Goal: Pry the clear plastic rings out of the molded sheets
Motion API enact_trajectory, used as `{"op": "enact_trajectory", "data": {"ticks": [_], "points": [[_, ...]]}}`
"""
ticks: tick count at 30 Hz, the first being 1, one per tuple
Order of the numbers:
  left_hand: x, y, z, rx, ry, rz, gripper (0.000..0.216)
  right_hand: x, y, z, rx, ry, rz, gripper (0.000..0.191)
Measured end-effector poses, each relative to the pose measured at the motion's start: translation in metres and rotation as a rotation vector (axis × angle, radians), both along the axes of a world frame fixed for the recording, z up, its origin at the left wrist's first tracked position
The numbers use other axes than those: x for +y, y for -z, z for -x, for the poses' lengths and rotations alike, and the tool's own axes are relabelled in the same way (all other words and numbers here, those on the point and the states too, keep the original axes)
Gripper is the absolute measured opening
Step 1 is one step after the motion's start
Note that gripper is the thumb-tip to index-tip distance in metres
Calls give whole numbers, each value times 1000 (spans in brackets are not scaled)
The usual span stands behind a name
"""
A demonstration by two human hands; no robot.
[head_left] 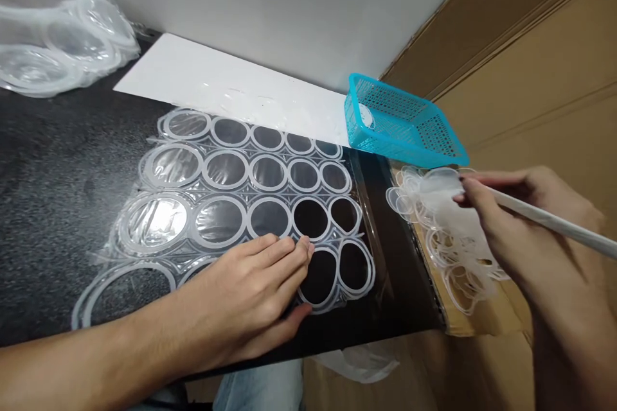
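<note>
A clear plastic sheet [222,189] with rows of frosted white rings lies on the black tabletop. Several rings at its right end frame bare black gaps. My left hand [263,295] lies flat over the sheet's lower middle, fingers stretched and close together, covering some rings. My right hand [523,218] pinches a slim, white, pen-shaped tool [554,221] at the right. A translucent disc [441,183] is at my right fingertips; I cannot tell whether it is held or lies on the pile. Beneath is a heap of loose clear discs and ring-shaped pieces [441,247] on cardboard.
A blue plastic basket [409,157] with a small white round item [366,115] in it stands at the back right. White board [231,83] lies along the wall. Bagged clear plastic [62,32] sits at the far left. Cardboard [544,83] rises at the right.
</note>
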State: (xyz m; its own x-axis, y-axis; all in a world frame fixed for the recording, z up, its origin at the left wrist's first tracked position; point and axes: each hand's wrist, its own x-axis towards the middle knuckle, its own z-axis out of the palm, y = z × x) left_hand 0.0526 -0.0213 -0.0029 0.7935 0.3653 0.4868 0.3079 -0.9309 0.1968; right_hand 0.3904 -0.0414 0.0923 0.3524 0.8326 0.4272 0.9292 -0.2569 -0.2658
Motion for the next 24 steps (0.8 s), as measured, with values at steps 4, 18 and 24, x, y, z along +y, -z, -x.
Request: {"op": "enact_trajectory", "data": {"ticks": [4, 18, 24], "points": [[1, -6, 0, -44, 0, 2, 38, -28, 2, -36, -128, -43, 116, 19], [5, -13, 65, 25, -119, 18, 31, -10, 41, 129, 384, -1007, 323, 13], [3, -5, 58, 16, -127, -33, 34, 10, 35, 148, 460, -1017, 481, 10]]}}
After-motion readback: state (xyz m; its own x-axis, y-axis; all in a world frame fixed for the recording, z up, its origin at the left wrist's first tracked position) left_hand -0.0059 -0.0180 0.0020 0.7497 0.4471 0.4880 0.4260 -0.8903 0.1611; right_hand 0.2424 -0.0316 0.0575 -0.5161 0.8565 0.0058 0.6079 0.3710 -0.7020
